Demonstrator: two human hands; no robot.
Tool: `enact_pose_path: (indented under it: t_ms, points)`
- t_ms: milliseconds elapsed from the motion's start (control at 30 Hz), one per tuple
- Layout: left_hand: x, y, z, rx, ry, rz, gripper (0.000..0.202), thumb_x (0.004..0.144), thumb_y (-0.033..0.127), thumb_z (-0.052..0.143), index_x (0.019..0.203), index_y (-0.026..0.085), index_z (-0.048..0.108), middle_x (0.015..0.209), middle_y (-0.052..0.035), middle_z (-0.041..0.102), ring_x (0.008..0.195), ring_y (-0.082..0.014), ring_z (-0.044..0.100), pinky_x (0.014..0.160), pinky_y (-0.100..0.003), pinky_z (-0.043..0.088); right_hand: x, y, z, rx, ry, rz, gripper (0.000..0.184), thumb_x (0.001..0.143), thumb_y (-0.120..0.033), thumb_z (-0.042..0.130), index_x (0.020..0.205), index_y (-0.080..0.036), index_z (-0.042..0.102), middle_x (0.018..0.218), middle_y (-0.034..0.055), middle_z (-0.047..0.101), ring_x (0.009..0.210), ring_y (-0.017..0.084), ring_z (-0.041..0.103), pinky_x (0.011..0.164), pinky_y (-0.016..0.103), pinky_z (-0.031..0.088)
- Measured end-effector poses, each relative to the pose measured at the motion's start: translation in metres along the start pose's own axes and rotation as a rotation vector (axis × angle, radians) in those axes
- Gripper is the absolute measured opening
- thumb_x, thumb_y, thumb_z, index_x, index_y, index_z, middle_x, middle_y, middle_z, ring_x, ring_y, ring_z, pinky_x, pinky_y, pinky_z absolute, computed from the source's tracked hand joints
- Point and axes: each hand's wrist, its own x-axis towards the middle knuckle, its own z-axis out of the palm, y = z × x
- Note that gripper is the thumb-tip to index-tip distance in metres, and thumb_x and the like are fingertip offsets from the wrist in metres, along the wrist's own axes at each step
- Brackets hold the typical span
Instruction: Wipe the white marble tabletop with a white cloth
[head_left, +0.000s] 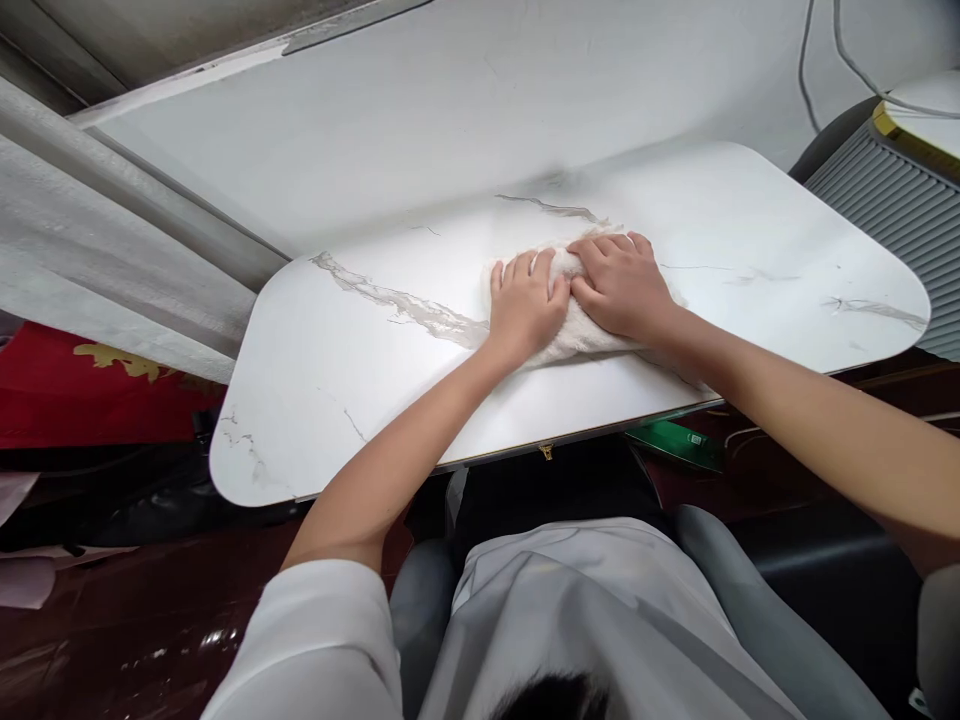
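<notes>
A white, fluffy cloth (581, 335), folded or bunched, lies on the white marble-patterned table (750, 320), right of its middle. My left hand (525, 305) is on the cloth's left part, its fingers bent over the top and its thumb toward the right hand. Over the upper right part lies my right hand (622, 280), fingers curled into the fabric. The two thumbs nearly meet. Both hands grip the cloth from above, and they hide part of it.
Behind the table rises a white wall (450, 130). A pale curtain (97, 220) hangs at left above red fabric (90, 390). A grey ribbed unit (885, 210) stands at right with cables (840, 40) above. Under the front edge is a green box (675, 443).
</notes>
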Motion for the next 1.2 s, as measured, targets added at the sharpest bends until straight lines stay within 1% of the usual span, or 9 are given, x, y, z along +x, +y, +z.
enact_pose_path:
  t_ms: [167, 333, 467, 633, 700, 800, 900, 1000, 1200]
  points:
    - [0.047, -0.005, 0.009, -0.016, -0.003, -0.035, 0.043, 0.097, 0.021, 0.039, 0.136, 0.028, 0.055, 0.147, -0.0052, 0.053, 0.144, -0.0237, 0.039, 0.126, -0.052, 0.009, 0.040, 0.022, 0.018, 0.026, 0.053, 0.019, 0.046, 0.098, -0.042, 0.027, 0.125, -0.019, 0.057, 0.122, 0.0148, 0.062, 0.120, 0.036, 0.050, 0.106, 0.058, 0.029]
    - [0.081, -0.009, 0.018, -0.078, 0.012, -0.138, 0.046, 0.094, 0.018, 0.037, 0.134, 0.031, 0.056, 0.148, -0.0021, 0.052, 0.146, -0.0218, 0.036, 0.126, -0.050, 0.012, 0.071, 0.035, 0.023, 0.026, 0.018, 0.048, 0.048, 0.098, -0.045, 0.026, 0.125, -0.023, 0.058, 0.123, 0.0139, 0.063, 0.120, 0.037, 0.049, 0.105, 0.057, 0.030]
    - [0.091, -0.012, 0.019, -0.082, 0.036, -0.158, 0.045, 0.095, 0.022, 0.037, 0.136, 0.028, 0.055, 0.147, -0.0004, 0.053, 0.145, -0.0223, 0.036, 0.126, -0.045, 0.014, 0.087, 0.042, 0.026, 0.027, 0.006, 0.049, 0.050, 0.097, -0.049, 0.024, 0.123, -0.025, 0.059, 0.124, 0.0119, 0.063, 0.120, 0.036, 0.049, 0.104, 0.055, 0.032]
    - [0.102, -0.013, 0.021, -0.084, 0.058, -0.184, 0.041, 0.097, 0.023, 0.037, 0.135, 0.024, 0.053, 0.145, -0.0014, 0.055, 0.143, -0.0224, 0.038, 0.126, -0.045, 0.016, 0.106, 0.052, 0.032, 0.078, -0.027, 0.054, 0.051, 0.094, -0.054, 0.027, 0.126, -0.027, 0.058, 0.128, 0.0064, 0.063, 0.120, 0.033, 0.047, 0.106, 0.053, 0.028]
    - [0.108, -0.012, 0.022, -0.094, 0.070, -0.187, 0.039, 0.097, 0.023, 0.039, 0.133, 0.023, 0.054, 0.144, -0.0029, 0.055, 0.142, -0.0226, 0.040, 0.126, -0.047, 0.017, 0.113, 0.053, 0.032, 0.080, -0.048, 0.078, 0.046, 0.094, -0.049, 0.032, 0.126, -0.027, 0.057, 0.130, 0.0049, 0.062, 0.120, 0.030, 0.046, 0.108, 0.051, 0.027]
    - [0.115, -0.013, 0.023, -0.106, 0.083, -0.196, 0.037, 0.099, 0.025, 0.039, 0.133, 0.022, 0.053, 0.144, -0.0039, 0.055, 0.141, -0.0229, 0.041, 0.126, -0.048, 0.016, 0.119, 0.051, 0.028, 0.070, -0.051, 0.107, 0.039, 0.092, -0.036, 0.041, 0.123, -0.021, 0.059, 0.130, 0.0072, 0.062, 0.120, 0.028, 0.048, 0.110, 0.049, 0.030]
    - [0.123, -0.014, 0.025, -0.090, 0.072, -0.220, 0.035, 0.100, 0.027, 0.037, 0.133, 0.026, 0.050, 0.144, -0.0028, 0.054, 0.140, -0.0217, 0.040, 0.127, -0.046, 0.015, 0.121, 0.047, 0.023, 0.065, -0.032, 0.111, 0.036, 0.091, -0.028, 0.043, 0.121, -0.018, 0.061, 0.126, 0.0079, 0.063, 0.121, 0.027, 0.051, 0.111, 0.048, 0.033]
    - [0.130, -0.017, 0.026, -0.093, 0.080, -0.204, 0.031, 0.100, 0.027, 0.039, 0.128, 0.029, 0.052, 0.141, -0.0020, 0.056, 0.139, -0.0209, 0.042, 0.128, -0.046, 0.018, 0.122, 0.047, 0.021, 0.067, -0.015, 0.103, 0.034, 0.092, -0.026, 0.045, 0.120, -0.017, 0.062, 0.125, 0.0079, 0.064, 0.122, 0.028, 0.052, 0.111, 0.048, 0.035]
    - [0.142, -0.018, 0.026, -0.105, 0.101, -0.170, 0.030, 0.098, 0.024, 0.041, 0.124, 0.024, 0.057, 0.137, -0.0058, 0.059, 0.136, -0.0242, 0.046, 0.126, -0.047, 0.022, 0.136, 0.051, 0.024, 0.041, -0.043, 0.147, 0.037, 0.094, -0.024, 0.043, 0.124, -0.012, 0.061, 0.127, 0.0090, 0.063, 0.123, 0.027, 0.050, 0.112, 0.047, 0.032]
